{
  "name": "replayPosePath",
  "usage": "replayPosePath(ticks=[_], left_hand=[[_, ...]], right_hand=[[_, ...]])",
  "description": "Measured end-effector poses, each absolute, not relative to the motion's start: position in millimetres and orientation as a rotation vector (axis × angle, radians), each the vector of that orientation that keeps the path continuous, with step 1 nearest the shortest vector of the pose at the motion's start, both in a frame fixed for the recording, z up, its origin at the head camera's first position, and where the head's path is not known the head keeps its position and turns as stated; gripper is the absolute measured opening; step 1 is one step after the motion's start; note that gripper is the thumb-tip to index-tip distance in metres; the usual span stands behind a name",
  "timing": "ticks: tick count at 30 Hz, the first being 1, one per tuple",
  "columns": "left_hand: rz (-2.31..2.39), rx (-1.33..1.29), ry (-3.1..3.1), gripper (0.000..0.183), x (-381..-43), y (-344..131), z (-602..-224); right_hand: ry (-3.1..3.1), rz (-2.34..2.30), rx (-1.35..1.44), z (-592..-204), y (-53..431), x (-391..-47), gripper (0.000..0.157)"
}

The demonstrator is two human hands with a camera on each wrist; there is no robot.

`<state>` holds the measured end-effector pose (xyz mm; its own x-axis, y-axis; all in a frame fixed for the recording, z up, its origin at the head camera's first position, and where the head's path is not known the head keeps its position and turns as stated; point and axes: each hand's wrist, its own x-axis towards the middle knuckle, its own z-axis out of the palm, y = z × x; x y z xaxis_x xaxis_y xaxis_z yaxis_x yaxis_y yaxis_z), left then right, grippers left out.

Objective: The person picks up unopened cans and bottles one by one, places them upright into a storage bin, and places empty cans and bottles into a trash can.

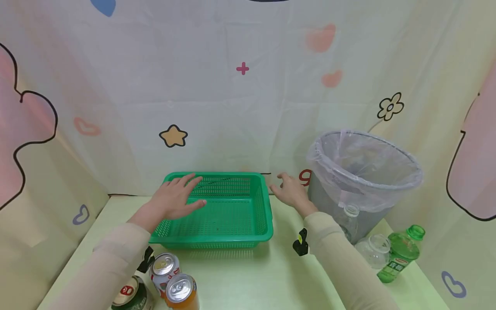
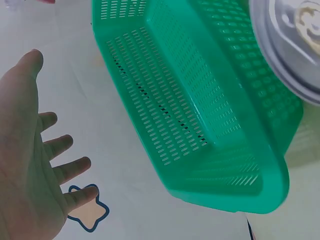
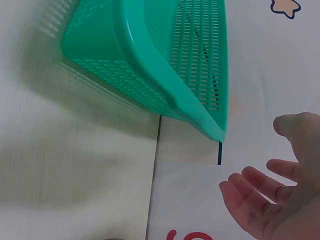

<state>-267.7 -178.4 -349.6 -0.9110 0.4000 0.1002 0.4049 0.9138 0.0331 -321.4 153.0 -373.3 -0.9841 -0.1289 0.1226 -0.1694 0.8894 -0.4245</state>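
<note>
Toward the far side of the pale table (image 1: 240, 280), left of centre, sits a green basket (image 1: 217, 238), its slotted floor in plain sight. From the head view the left hand (image 1: 176, 198) overlaps the basket's left part, yet the left wrist view shows a gap of printed cloth (image 1: 217, 94) between fingers and rim; that view also catches one silver can lid close by. Likewise, the right wrist view brings out the slotted outer wall and the line where table meets cloth. Both hands are unclosed and bare: the left has its fingers spread and thumb well away, while the right hand (image 1: 290, 189), beyond the basket's right end and apart from it, has its fingers loosely bent. Just the head view gathers the near-left group together: a white can (image 1: 164, 270), an orange can (image 1: 181, 295) and a dark green can (image 1: 135, 297). On the right stand a lined bin (image 1: 323, 193), a clear bottle (image 1: 348, 224), a clear jar-like container (image 1: 375, 252) and a green bottle (image 1: 403, 252). Open tabletop stretches between the cans and the right sleeve (image 1: 345, 262), running up along the basket's right wall.
</note>
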Motion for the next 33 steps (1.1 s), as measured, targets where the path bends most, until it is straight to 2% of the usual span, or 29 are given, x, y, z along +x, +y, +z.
replayPosePath(ticks=[10,33], left_hand=[[-0.077,-0.701,-2.904,0.075,-249.9,-192.7,-358.0],[-0.133,-0.686,-2.865,0.071,-201.5,-231.2,-377.1]], right_hand=[[-2.990,0.809,0.162,-384.9,150.0,-320.8,0.049],[-3.014,1.206,0.070,-415.3,143.2,-323.1,0.047]])
